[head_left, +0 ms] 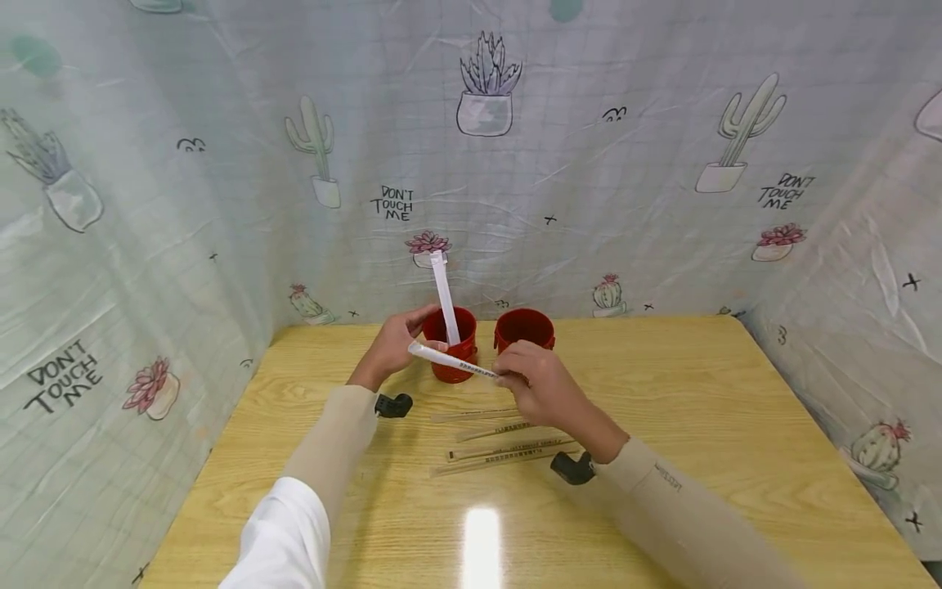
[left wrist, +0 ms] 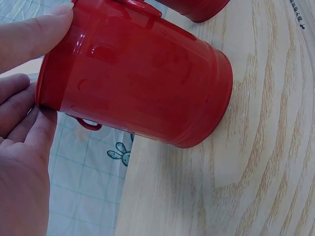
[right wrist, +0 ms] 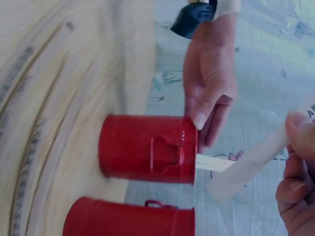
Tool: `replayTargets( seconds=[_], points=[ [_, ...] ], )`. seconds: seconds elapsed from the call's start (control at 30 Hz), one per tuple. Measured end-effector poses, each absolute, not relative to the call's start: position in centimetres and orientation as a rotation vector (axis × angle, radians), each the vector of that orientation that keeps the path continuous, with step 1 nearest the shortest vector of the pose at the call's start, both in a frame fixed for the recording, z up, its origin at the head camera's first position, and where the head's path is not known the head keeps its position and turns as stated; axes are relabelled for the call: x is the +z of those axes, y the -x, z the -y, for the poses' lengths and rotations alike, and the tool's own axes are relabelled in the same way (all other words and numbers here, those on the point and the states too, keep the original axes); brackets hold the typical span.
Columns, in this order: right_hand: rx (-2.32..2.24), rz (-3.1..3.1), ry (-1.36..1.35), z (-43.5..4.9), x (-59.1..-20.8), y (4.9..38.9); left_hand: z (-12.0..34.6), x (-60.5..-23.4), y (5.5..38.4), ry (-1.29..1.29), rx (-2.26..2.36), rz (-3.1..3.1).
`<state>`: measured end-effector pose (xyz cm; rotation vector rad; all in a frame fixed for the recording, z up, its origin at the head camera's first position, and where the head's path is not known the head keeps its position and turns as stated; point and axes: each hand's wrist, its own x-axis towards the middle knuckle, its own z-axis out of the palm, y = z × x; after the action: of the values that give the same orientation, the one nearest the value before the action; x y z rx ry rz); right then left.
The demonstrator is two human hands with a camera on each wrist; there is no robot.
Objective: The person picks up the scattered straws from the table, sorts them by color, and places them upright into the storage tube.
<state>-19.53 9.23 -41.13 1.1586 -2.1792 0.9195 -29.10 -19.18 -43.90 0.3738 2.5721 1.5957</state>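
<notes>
Your right hand [head_left: 543,383] pinches one end of a slim white wrapped stick [head_left: 450,360], which slants leftward to your left hand [head_left: 396,348], whose thumb and fingers grip the rim of a glossy red bucket [head_left: 450,375] with another white stick [head_left: 446,301] standing in it. A second red bucket [head_left: 524,324] is just beyond your right hand, and more wrapped sticks [head_left: 502,461] lie nearer you, below both hands. The pinched stick looks light and fairly stiff, its wrapper easily creased, so an end pinch should suffice; the bucket seems light, slick and tippable, best steadied at the rim.
</notes>
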Motion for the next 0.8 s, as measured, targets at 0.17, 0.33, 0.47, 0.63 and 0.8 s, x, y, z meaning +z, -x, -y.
replayTargets(
  seconds=[0.17, 0.33, 0.47, 0.63, 0.8],
  points=[
    [1.124, 2.147, -1.03, -7.5, -40.1, 21.3, 19.2, -43.9, 29.2, -0.355, 1.579, -2.578],
    [1.3, 2.104, -0.902, -5.7, -39.6, 23.5, 19.3, -43.8, 29.2, -0.336, 1.592, -2.565],
    [1.488, 2.119, -0.739, -4.5, -39.2, 24.9, 19.3, -43.7, 29.2, -0.339, 1.582, -2.57],
    [1.708, 2.103, -0.506, -3.1, -38.7, 26.4, 19.1, -43.6, 29.2, -0.356, 1.581, -2.576],
    [1.752, 2.141, -0.428, -2.3, -39.2, 27.4, 18.8, -43.6, 29.3, -0.36, 1.584, -2.57]
  ],
)
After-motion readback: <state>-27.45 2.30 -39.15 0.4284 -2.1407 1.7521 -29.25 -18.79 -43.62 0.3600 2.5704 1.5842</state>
